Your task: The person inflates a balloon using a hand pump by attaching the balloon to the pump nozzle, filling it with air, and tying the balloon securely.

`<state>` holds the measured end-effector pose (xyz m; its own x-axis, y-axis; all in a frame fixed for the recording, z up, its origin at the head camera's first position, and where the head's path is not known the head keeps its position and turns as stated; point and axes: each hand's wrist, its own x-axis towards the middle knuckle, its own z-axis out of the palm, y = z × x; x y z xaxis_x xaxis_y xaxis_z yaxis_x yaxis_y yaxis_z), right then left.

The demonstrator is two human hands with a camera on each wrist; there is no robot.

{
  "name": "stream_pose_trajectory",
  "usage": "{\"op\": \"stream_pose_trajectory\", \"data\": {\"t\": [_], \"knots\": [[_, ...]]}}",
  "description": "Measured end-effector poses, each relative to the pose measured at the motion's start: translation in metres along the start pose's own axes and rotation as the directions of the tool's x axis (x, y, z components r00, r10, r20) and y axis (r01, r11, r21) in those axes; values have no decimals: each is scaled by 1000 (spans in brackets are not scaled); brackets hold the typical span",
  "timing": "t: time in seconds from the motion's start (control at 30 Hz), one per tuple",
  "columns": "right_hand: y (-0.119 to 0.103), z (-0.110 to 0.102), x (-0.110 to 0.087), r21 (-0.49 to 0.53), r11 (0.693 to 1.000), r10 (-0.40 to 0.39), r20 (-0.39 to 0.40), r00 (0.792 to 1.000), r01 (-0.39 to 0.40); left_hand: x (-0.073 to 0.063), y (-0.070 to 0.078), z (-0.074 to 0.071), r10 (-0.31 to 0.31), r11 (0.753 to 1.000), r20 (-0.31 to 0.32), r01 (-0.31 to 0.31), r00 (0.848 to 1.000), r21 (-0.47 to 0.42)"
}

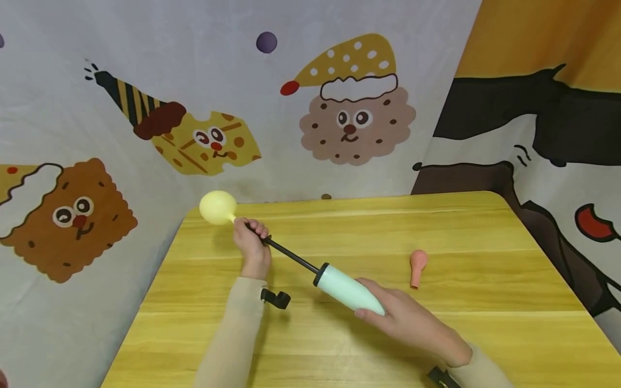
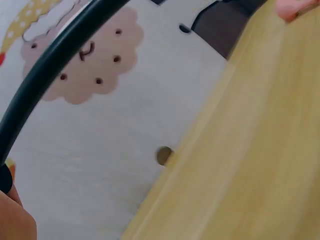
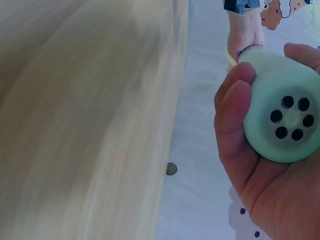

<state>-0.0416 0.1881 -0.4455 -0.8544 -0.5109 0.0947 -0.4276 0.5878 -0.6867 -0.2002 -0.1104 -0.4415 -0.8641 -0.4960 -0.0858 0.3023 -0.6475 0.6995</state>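
Observation:
A hand balloon pump (image 1: 346, 291) with a mint-green barrel and a black rod slants between my two hands above the table. My left hand (image 1: 252, 245) curls round the black nozzle end, at the neck of a small, partly inflated yellow balloon (image 1: 218, 207). That hand hides where balloon and nozzle meet. My right hand (image 1: 409, 320) grips the rear of the green barrel. In the right wrist view, fingers and thumb wrap the barrel (image 3: 292, 147), its holed end facing the camera. The left wrist view shows the black rod (image 2: 47, 70) close up and only part of the hand.
A deflated pink balloon (image 1: 418, 264) lies on the wooden table (image 1: 485, 231), right of the pump. Behind the table hangs a white cloth (image 1: 281, 151) printed with cartoon food. Black straps with mounts sit on both wrists (image 1: 275, 298).

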Motion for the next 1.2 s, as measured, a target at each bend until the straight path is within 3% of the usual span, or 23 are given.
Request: {"op": "stream_pose_trajectory", "data": {"t": [0.1, 0.37, 0.53, 0.8, 1.07, 1.2], "knots": [[3, 3, -2, 9, 1000, -4, 16, 1000, 4, 1, 0, -6, -6, 1000, -6, 5, 1000, -8], [1, 16, 4, 3, 1000, 17, 43, 999, -17, -17, -13, -14, -69, 997, 30, 67, 997, 48], [-1, 18, 8, -9, 999, 32, 52, 998, -32, -21, -16, -17, -61, 997, 14, 61, 998, 44], [-6, 21, 20, -4, 999, 54, 39, 998, -54, -35, -25, -10, -85, 994, 57, 80, 995, 77], [-12, 26, 44, 81, 994, 66, 32, 997, -68, -55, -36, 0, -109, 986, 110, 93, 988, 139], [-14, 29, 51, 123, 988, 92, 43, 995, -97, -54, -37, -2, -116, 982, 137, 94, 984, 162]]}}
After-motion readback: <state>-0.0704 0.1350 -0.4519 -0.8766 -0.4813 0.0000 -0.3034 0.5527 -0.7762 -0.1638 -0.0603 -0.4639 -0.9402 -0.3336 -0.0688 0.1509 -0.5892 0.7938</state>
